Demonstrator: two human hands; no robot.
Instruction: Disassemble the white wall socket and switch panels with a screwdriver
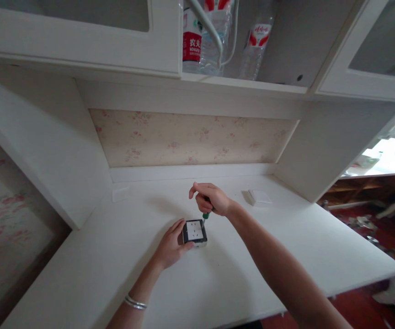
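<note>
Nearest, the left hand (pixel 170 247) grasps the left side of a five-hole wall socket (pixel 194 231), thumb along the near edge, fingers at the far-left corner. The socket lies face up mid-desk (pixel 170 292); it looks light and stiff, its plastic probably smooth and apt to skid, so the side edges offer the best hold. Just beyond, the right hand (pixel 214 199) is curled around a green-handled screwdriver (pixel 205 215), its shaft slanting to the socket's right edge; I cannot tell whether the tip is seated. The slim handle should suit a fingertip grip. Farther right lies a white square piece (pixel 261 198), likely thin and easily cracked.
</note>
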